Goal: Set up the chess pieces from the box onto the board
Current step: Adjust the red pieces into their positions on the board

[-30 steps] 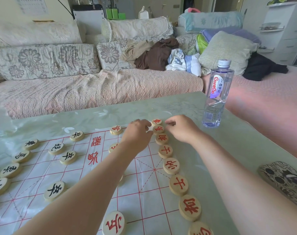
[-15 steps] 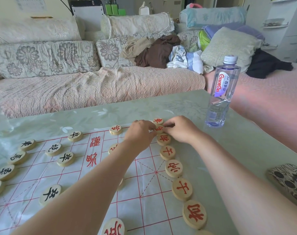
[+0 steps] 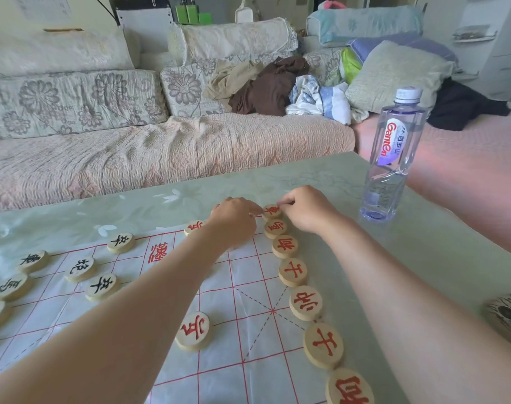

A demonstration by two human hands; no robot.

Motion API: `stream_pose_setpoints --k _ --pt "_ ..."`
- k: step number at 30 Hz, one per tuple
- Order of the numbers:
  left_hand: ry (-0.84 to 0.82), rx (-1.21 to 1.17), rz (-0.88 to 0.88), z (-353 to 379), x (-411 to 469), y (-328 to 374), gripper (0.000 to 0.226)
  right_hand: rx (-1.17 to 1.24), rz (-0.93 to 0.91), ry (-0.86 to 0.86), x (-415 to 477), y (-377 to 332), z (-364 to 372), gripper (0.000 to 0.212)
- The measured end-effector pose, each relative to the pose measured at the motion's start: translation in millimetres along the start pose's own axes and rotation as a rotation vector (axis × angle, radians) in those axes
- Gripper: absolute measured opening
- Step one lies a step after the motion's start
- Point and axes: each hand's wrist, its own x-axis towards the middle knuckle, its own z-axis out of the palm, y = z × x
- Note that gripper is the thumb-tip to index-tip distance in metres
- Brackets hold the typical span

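Observation:
A thin white board sheet [image 3: 239, 281] with red grid lines lies on the pale green table. Round wooden discs with red characters run in a row down its right edge, from the far corner disc [image 3: 271, 211] to a near one [image 3: 323, 344]. Black-character discs [image 3: 121, 242] sit along the left. My left hand [image 3: 234, 218] and my right hand [image 3: 306, 209] meet at the far corner disc, fingertips of both touching it from either side. A lone red disc [image 3: 193, 330] lies beside my left forearm. No box is in view.
A clear water bottle [image 3: 389, 158] stands on the table right of the board. A patterned object [image 3: 507, 316] lies at the right table edge. A sofa [image 3: 161, 153] with cushions and loose clothes runs behind the table.
Both hands have shifted slightly toward the far corner, from the second red disc to the corner one. The view has tilted and moved closer.

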Motion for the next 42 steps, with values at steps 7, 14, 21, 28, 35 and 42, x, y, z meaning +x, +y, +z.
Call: stream_pose_setpoints --k 7,14,21,28,35,42 --pt "0.128 -0.041 0.050 7.2 11.9 -14.2 0.039 0.031 -0.024 -0.037 13.3 -1.3 9.4 0.030" --pt "0.036 -0.153 0.040 12.9 15.5 -15.6 0.042 0.091 0.002 0.044 17.0 1.0 15.0 0.032" --pt "0.078 -0.073 0.090 14.3 16.3 -17.8 0.042 0.151 -0.015 0.093 12.1 1.0 15.9 0.025" --pt "0.088 -0.005 0.115 14.4 18.5 -11.9 0.034 0.149 0.020 0.066 15.8 3.1 15.0 0.022" --pt "0.120 0.014 0.126 12.2 13.6 -13.9 0.036 0.187 0.029 0.100 13.5 0.9 12.7 0.029" --pt "0.137 -0.010 0.097 14.3 12.6 -12.3 0.021 0.105 0.015 0.015 8.5 8.9 3.1 0.024"
